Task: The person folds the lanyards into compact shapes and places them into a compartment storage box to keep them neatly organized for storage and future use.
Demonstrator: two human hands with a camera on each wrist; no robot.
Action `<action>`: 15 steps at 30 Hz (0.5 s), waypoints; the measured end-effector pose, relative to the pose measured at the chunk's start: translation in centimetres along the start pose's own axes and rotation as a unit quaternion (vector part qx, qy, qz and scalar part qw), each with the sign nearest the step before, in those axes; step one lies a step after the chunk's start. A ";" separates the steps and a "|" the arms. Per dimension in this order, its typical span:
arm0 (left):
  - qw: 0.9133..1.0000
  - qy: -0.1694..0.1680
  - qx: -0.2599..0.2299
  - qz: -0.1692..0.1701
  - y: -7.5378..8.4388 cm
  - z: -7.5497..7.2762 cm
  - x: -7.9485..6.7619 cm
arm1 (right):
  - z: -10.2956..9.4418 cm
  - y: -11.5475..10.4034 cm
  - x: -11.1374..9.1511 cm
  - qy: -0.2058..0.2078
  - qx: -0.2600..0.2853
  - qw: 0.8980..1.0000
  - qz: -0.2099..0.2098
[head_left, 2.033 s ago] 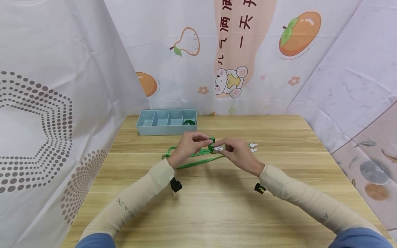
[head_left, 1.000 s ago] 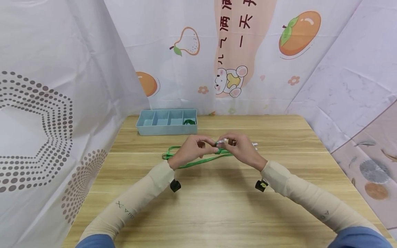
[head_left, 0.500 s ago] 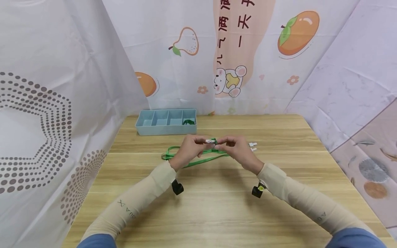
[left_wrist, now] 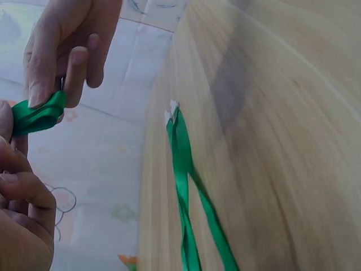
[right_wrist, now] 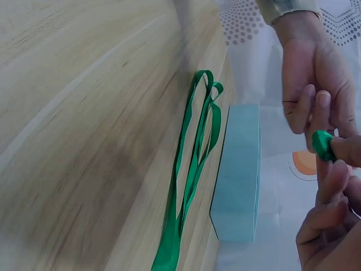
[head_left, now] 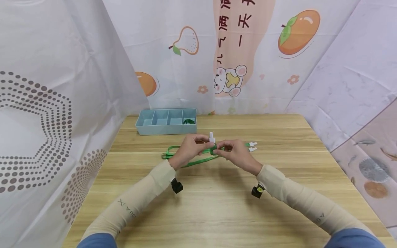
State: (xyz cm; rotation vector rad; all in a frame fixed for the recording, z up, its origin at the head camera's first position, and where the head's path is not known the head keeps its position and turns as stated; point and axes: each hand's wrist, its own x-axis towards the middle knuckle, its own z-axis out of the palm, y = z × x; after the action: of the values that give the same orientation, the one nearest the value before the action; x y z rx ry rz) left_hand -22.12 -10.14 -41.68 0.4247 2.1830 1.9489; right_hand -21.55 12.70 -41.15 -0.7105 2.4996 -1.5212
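Note:
A green lanyard, rolled into a small bundle (head_left: 213,150), is held above the table between both hands. Its white clip (head_left: 212,136) points up and away from me. My left hand (head_left: 190,150) pinches the bundle from the left, thumb and fingertips near the base of the clip. From the right, my right hand (head_left: 238,154) pinches the bundle's other side. In the left wrist view, the folded layers of the green bundle (left_wrist: 39,117) show between the two hands. Only a small part of the green bundle (right_wrist: 322,144) shows in the right wrist view, the rest being behind fingers.
Behind the hands, flat green lanyard straps (head_left: 198,162) lie looped across the wooden table (head_left: 217,213). Their white clips (head_left: 252,146) lie at the right. A pale blue tray (head_left: 166,130) with compartments stands at the back left, a dark green rolled strap (head_left: 188,122) in its rightmost compartment.
The bundle has been turned over between the fingers. Its white clip lay sideways half a second ago and now points up. Tray and loose straps stay in place.

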 end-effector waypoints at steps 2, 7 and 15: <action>1.000 0.006 0.013 0.011 0.2 -0.1 0.0 | 0.1 0.0 0.0 -0.001 0.002 1.000 -0.002; 0.999 0.028 0.013 0.029 0.5 0.0 0.1 | 0.5 -0.2 0.1 0.015 0.033 0.999 0.015; 0.997 0.067 0.010 0.024 0.6 0.3 0.0 | 1.0 -0.2 0.3 0.038 0.074 0.996 0.024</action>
State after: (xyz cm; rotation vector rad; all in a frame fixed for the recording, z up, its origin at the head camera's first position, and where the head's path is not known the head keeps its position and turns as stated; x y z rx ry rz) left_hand -21.94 -9.81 -41.14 0.3639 2.2960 2.0363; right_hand -21.40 11.68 -41.46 -0.5776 2.4049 -1.7257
